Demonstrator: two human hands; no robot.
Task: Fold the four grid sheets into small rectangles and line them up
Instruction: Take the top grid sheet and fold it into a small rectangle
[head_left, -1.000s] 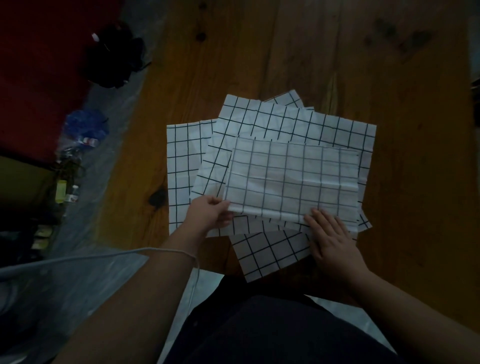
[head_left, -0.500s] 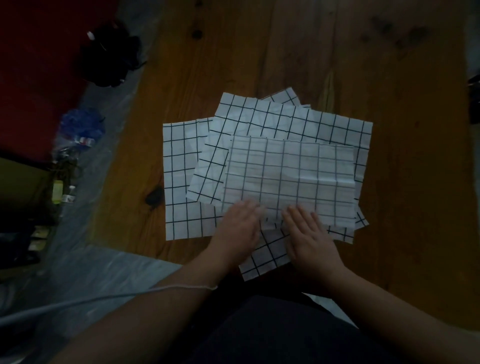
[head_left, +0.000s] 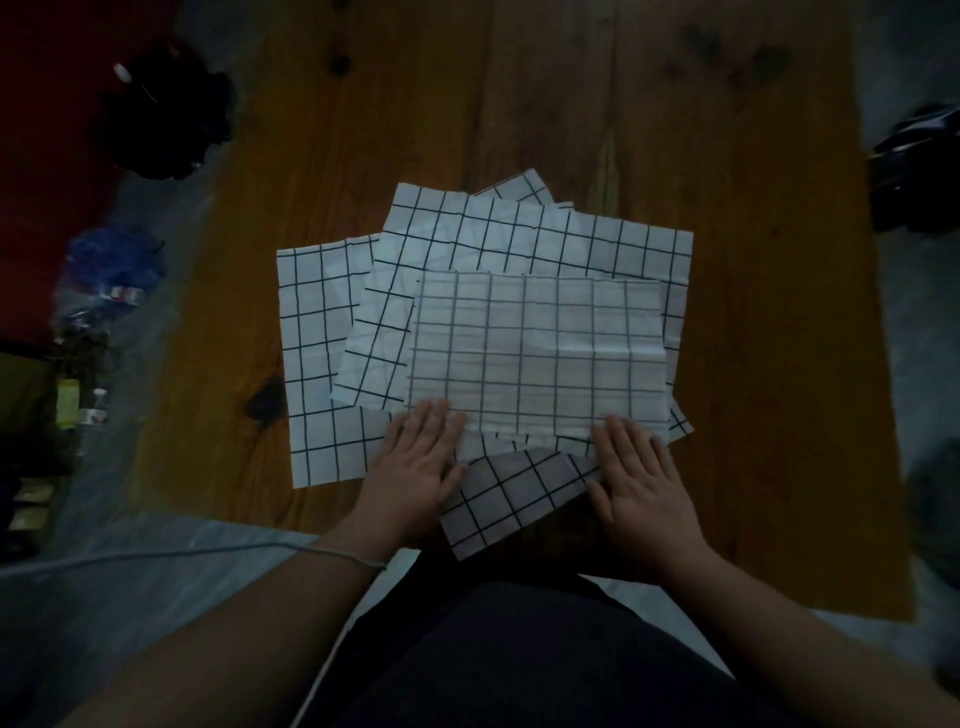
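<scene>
— How did the fingers (head_left: 434, 423) lie?
— Straight, barely parted, flat on the folded sheet's (head_left: 535, 353) near edge: the left hand (head_left: 415, 467) at its left corner, the right hand (head_left: 641, 478) at its right.
— And the sheets?
— The folded sheet topped three open sheets (head_left: 519, 234), fanned mid-tabletop (head_left: 769, 415), reaching the near edge.

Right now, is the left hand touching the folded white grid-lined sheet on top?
Touching. Head view: the left hand lays straight fingers on the near corner of the folded sheet.
</scene>
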